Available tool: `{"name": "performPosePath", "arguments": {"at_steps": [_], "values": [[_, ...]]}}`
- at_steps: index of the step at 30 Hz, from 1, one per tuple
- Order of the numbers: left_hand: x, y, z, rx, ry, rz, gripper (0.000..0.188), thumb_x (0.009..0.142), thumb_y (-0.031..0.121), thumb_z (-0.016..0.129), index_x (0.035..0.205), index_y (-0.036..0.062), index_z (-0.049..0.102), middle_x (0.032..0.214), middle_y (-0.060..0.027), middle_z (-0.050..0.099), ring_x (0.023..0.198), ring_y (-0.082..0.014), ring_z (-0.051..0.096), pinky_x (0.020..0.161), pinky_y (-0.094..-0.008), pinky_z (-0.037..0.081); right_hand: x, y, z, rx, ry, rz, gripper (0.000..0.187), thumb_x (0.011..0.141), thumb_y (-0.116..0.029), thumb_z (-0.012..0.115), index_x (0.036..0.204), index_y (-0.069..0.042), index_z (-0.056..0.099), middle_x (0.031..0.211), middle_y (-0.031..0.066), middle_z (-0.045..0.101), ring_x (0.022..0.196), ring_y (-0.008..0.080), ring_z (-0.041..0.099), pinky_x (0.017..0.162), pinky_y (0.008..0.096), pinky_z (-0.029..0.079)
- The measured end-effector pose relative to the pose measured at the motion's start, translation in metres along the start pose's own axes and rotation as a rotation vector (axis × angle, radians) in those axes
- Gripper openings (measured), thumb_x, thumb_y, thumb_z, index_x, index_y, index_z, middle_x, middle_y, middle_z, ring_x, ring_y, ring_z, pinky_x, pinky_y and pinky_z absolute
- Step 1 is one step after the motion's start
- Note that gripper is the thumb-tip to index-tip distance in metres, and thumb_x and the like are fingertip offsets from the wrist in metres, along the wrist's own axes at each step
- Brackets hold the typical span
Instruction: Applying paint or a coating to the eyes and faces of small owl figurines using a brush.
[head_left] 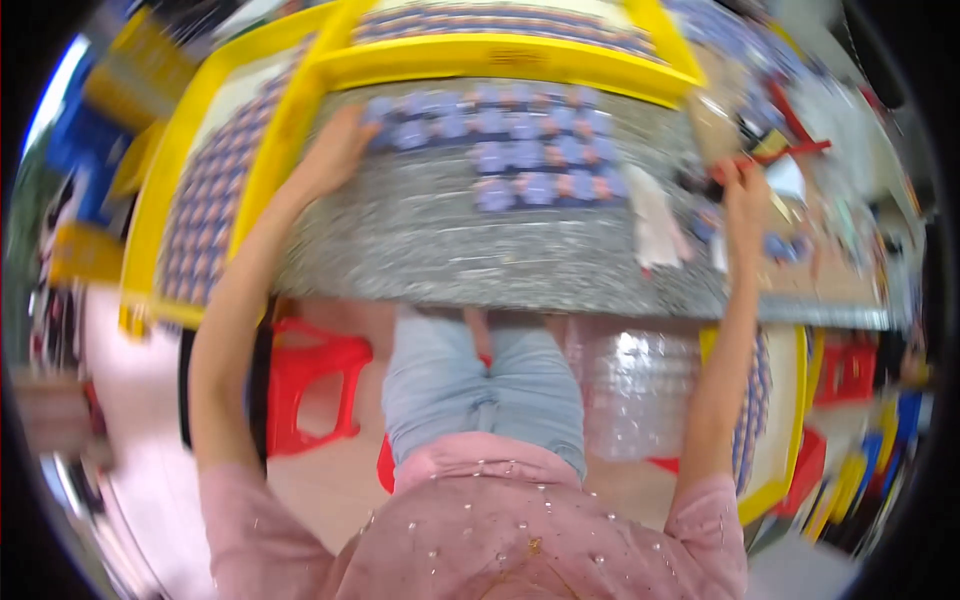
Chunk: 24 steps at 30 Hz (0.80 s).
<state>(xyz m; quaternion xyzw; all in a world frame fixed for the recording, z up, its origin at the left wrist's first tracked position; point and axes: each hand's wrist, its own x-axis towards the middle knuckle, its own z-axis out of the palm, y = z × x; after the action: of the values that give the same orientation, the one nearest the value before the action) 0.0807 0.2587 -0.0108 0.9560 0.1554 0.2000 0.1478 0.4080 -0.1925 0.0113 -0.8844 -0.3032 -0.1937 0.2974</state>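
Note:
My left hand (343,150) rests at the left end of the back row of small blue-purple pieces (523,155) with pinkish-orange parts. Its fingertips meet the end piece, but blur hides whether they grip it. The pieces lie in several rows on a grey speckled tabletop (430,235), close to a yellow tray's front wall. On the right, my right hand (742,190) has its fingers closed around a thin red tool (768,157), whose exact kind is smeared. Beside the rows, nearer the right hand, lies a whitish-pink cloth or glove (657,220).
Yellow trays holding rows of similar pieces stand at the back (500,62) and left (255,200); another (790,440) sits low at right. Loose tools and parts clutter the table's right end. Below are a red stool (315,385) and clear plastic packaging (640,385).

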Motion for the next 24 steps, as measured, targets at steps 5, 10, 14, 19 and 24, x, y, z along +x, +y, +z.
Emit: {"name": "performPosePath", "arguments": {"at_steps": [5, 10, 14, 19, 24], "values": [[-0.002, 0.093, -0.031, -0.907, 0.399, -0.244, 0.039, 0.09, 0.037, 0.059, 0.101, 0.0002, 0.051, 0.083, -0.0128, 0.059, 0.073, -0.0174, 0.061, 0.06, -0.0327, 0.05, -0.012, -0.013, -0.029, 0.327, 0.232, 0.052, 0.029, 0.097, -0.027, 0.048, 0.098, -0.003, 0.064, 0.089, 0.0061, 0.064, 0.079, 0.0154, 0.058, 0.073, 0.0298, 0.045], [-0.091, 0.172, -0.02, -2.183, 0.145, -0.623, 0.031, 0.094, 0.032, 0.047, 0.105, 0.0042, 0.055, 0.098, -0.0153, 0.061, 0.07, -0.0241, 0.058, 0.057, -0.0279, 0.047, -0.071, -0.101, -0.045, 0.992, 0.105, 0.185, 0.029, 0.096, -0.026, 0.052, 0.098, 0.002, 0.061, 0.079, 0.0057, 0.057, 0.06, 0.006, 0.043, 0.054, 0.0168, 0.034], [-0.136, 0.195, 0.02, -2.67, -0.045, -0.594, 0.032, 0.096, 0.031, 0.043, 0.108, 0.0029, 0.055, 0.107, -0.0156, 0.059, 0.091, -0.0282, 0.057, 0.077, -0.0345, 0.049, -0.143, -0.186, -0.036, 1.008, -0.231, -0.091, 0.033, 0.095, -0.029, 0.052, 0.099, 0.003, 0.059, 0.082, 0.011, 0.059, 0.065, 0.0122, 0.051, 0.056, 0.0224, 0.04], [-0.172, 0.203, 0.013, -2.549, 0.045, -0.844, 0.038, 0.098, 0.034, 0.04, 0.115, 0.0016, 0.051, 0.115, -0.0169, 0.056, 0.109, -0.0321, 0.054, 0.095, -0.0423, 0.043, -0.162, -0.239, -0.025, 1.112, -0.522, -0.283, 0.036, 0.09, -0.034, 0.058, 0.088, 0.002, 0.063, 0.078, 0.0139, 0.063, 0.07, 0.023, 0.058, 0.062, 0.0309, 0.046], [-0.18, 0.201, 0.003, -2.461, -0.039, -0.954, 0.04, 0.1, 0.037, 0.036, 0.117, 0.0043, 0.051, 0.115, -0.016, 0.057, 0.107, -0.0301, 0.055, 0.093, -0.0415, 0.044, -0.162, -0.27, -0.02, 1.052, -0.563, -0.375, 0.021, 0.08, -0.022, 0.066, 0.081, -0.001, 0.066, 0.073, 0.0088, 0.064, 0.068, 0.025, 0.061, 0.064, 0.0322, 0.046]]}}
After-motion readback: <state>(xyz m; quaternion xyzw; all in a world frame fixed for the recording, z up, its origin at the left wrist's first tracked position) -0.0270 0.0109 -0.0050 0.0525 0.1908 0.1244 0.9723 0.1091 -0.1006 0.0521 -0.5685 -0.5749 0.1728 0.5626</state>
